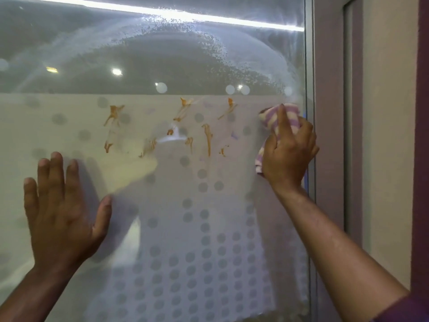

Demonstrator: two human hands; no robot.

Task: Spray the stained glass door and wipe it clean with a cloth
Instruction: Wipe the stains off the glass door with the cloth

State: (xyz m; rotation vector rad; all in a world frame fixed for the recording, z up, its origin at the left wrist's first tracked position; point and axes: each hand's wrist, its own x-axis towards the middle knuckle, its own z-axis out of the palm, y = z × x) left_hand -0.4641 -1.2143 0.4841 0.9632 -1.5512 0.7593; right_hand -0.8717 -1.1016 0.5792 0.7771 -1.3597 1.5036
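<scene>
Right hand (289, 151) closed around a bunched purple-and-white striped cloth (274, 122), pressing it flat against the glass door (162, 228) close beside the metal frame (310, 89) at the pane's 3 o'clock edge; cloth poking out above the fingers at 12 o'clock and below the heel of the palm at 7 o'clock. Left hand (62, 205) spread wide and empty, palm against the frosted glass, apparently bracing the door. Between the two hands, toward 1 o'clock from the left hand and 9 o'clock from the cloth, a scatter of orange-brown stains (207, 138) across the top of the frosted band, near the cloth but not touching it, well apart from the left hand. Above, on the clear glass at 12 o'clock, an arched haze of fine droplets (185, 43), so spraying looks done, at least for the upper part. No spray bottle in view. Some stains pale and streaked, perhaps partly loosened, others dense and sharp; impossible to tell for sure whether any pass has crossed them. Judging by this, wiping only begun at the right edge: most of the cleaning left, with the stained strip and the misted arc above both waiting for the cloth.
</scene>
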